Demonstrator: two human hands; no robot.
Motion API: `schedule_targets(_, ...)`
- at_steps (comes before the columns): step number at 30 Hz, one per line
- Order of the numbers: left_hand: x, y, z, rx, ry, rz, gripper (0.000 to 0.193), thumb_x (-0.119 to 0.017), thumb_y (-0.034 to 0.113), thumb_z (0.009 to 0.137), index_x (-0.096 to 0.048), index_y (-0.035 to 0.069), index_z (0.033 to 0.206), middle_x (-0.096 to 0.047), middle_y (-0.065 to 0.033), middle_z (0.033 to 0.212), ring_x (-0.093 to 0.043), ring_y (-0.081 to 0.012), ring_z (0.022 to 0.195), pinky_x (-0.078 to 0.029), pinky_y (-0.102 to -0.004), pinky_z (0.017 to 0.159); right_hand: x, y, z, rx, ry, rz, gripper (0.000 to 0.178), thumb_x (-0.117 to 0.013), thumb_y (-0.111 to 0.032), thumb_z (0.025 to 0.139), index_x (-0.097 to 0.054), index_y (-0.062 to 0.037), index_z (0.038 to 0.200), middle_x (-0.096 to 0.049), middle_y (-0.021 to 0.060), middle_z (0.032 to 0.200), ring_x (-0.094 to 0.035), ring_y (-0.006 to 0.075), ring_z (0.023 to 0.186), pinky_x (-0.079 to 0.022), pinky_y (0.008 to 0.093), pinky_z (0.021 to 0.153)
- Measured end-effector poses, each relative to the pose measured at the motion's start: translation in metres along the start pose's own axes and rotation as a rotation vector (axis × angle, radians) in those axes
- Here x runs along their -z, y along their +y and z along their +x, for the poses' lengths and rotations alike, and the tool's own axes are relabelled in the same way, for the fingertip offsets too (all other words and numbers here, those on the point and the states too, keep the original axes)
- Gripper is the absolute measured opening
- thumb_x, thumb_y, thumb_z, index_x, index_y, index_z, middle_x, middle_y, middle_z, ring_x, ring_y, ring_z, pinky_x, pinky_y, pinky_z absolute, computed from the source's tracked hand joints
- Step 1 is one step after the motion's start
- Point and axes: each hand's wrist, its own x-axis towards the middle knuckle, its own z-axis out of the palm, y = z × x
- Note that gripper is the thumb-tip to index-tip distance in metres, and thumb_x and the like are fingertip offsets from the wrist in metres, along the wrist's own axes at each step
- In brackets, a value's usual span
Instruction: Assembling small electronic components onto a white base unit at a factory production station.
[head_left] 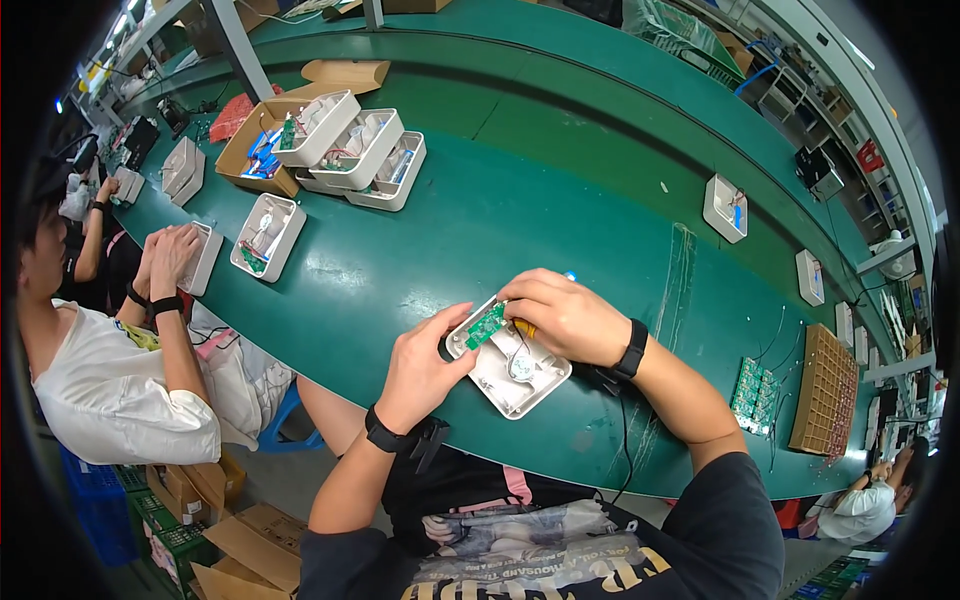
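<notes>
A white plastic housing (494, 389) lies with its hollow side up on the bench in front of me. My left hand (420, 365) grips its left wall between thumb and fingers. A green circuit board (486, 327) stands tilted at the housing's far left edge. My right hand (568, 318) reaches over the housing, its bent fingers closed at the board's right end. Beneath those fingers shows a small yellow-orange part (525, 328), mostly covered. Inside the housing sits a round white part (521, 368) with wires. Behind my right hand, a bit of blue (570, 276) peeks out.
Stacked white housings (385, 150) stand far left beside a cardboard box (240, 165) of blue parts. Another housing (268, 235) lies nearer. At right are circuit boards (755, 398) and a brown gridded tray (822, 395). A co-worker (130, 370) works at my left.
</notes>
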Motion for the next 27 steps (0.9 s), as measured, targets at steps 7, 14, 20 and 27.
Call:
schedule_targets(7,0.000,0.004,0.000,-0.029,-0.044,0.088,0.048,-0.082,0.007,0.084,-0.069,0.002,0.130,-0.076,-0.0202,0.114,-0.077,-0.0331,0.102,-0.061,-0.0397,0.090,0.000,-0.008,-0.003,-0.099,-0.074,-0.047,0.030,-0.079,-0.004,0.081,-0.070,-0.0008,0.110,-0.069,0.0128,0.123,-0.069,0.0320,0.113,-0.059,0.0415,0.095)
schedule_targets(14,-0.002,0.000,0.001,-0.125,-0.040,0.076,0.040,-0.085,0.008,0.084,-0.069,0.003,0.121,-0.077,-0.0167,0.111,-0.078,-0.0331,0.096,-0.062,-0.0379,0.082,-0.001,-0.010,-0.003,-0.039,-0.121,-0.073,0.026,-0.074,-0.005,0.085,-0.070,0.0006,0.110,-0.068,0.0132,0.128,-0.067,0.0311,0.117,-0.059,0.0412,0.095)
schedule_targets(20,-0.005,0.003,-0.001,-0.216,-0.021,0.170,0.032,-0.085,0.010,0.085,-0.072,0.004,0.114,-0.078,-0.0150,0.114,-0.078,-0.0326,0.093,-0.063,-0.0378,0.078,0.003,-0.021,0.000,-0.138,-0.193,-0.082,0.023,-0.070,-0.003,0.086,-0.070,0.0023,0.108,-0.067,0.0148,0.129,-0.066,0.0322,0.118,-0.058,0.0417,0.097)
schedule_targets(27,-0.009,0.007,-0.003,-0.272,-0.070,0.226,0.023,-0.084,0.005,0.085,-0.075,0.001,0.106,-0.078,-0.0169,0.117,-0.079,-0.0304,0.098,-0.065,-0.0369,0.082,0.005,-0.032,0.001,-0.218,-0.301,-0.143,0.021,-0.067,-0.003,0.086,-0.069,0.0034,0.106,-0.067,0.0162,0.123,-0.065,0.0335,0.114,-0.054,0.0413,0.101)
